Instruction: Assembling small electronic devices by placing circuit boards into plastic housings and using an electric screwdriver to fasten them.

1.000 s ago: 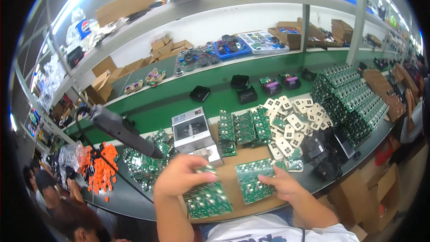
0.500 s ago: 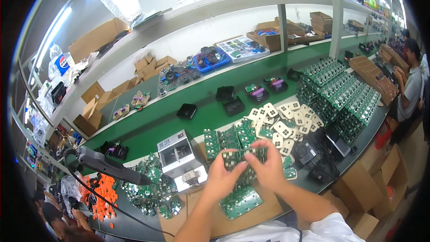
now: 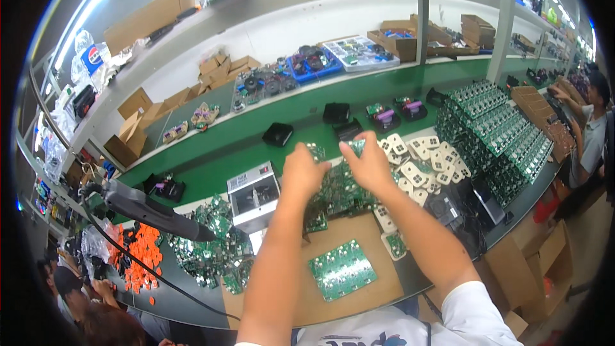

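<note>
Both of my hands reach over the pile of green circuit boards [image 3: 339,195] beyond the brown cardboard mat [image 3: 359,230]. My left hand [image 3: 303,172] is closed, with a bit of green circuit board [image 3: 316,150] showing at its fingertips. My right hand [image 3: 369,165] also grips circuit board [image 3: 356,147], thumb toward the left hand. Whether both hold one board or separate pieces, I cannot tell. On the mat, nearer to me, a rectangular green circuit board panel [image 3: 343,270] lies flat, untouched.
A grey bench machine [image 3: 253,198] stands left of my left forearm, beside heaped small boards [image 3: 208,240] and orange parts [image 3: 144,250]. A dark tool arm [image 3: 154,211] juts in from the left. Cream plates [image 3: 419,166] and stacked board panels [image 3: 493,128] stand at right.
My hands have gone forward from above the mat to the board pile, carrying circuit board. The flat panel on the mat is now uncovered. The whole view has shifted slightly.
</note>
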Tool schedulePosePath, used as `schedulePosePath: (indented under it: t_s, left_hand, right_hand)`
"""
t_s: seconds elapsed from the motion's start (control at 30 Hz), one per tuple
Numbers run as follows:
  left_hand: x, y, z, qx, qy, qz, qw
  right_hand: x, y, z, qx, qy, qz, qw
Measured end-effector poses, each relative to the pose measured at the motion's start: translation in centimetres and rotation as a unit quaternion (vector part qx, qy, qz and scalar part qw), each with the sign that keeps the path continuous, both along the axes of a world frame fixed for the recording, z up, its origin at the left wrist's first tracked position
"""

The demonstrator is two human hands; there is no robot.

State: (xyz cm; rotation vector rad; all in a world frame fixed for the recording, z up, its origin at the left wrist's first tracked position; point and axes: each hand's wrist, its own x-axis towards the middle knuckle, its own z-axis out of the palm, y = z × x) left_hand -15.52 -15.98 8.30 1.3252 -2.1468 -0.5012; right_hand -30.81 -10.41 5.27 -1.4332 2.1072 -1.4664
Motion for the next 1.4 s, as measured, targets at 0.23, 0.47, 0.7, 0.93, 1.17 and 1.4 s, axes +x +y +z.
schedulePosePath:
  t_s: [0.23,0.47,0.7,0.93,1.17,1.4]
  left_hand:
    - [-1.2,3.1,1.2,0.012,-0.136,0.081,0.987]
    - [5.2,13.9,-1.3,0.028,-0.153,-0.2,0.967]
    - [7.3,13.2,-4.6,0.245,-0.057,-0.222,0.942]
    - [4.4,14.6,-3.3,0.23,0.138,-0.174,0.948]
    - [0.6,10.8,-1.6,0.042,0.251,-0.13,0.958]
    - [-3.1,7.5,2.5,-0.154,0.135,-0.099,0.974]
  right_hand:
    - [-2.3,5.6,0.8,-0.05,0.363,-0.065,0.928]
    - [4.5,20.9,-2.3,0.213,0.234,0.145,0.938]
    - [3.8,21.4,-7.5,0.023,-0.069,0.198,0.978]
    - [4.3,16.5,-4.5,-0.129,-0.514,0.194,0.826]
    - [2.3,10.3,-0.4,-0.275,-0.16,0.102,0.943]
    - [1.8,4.1,2.8,-0.366,-0.039,-0.064,0.928]
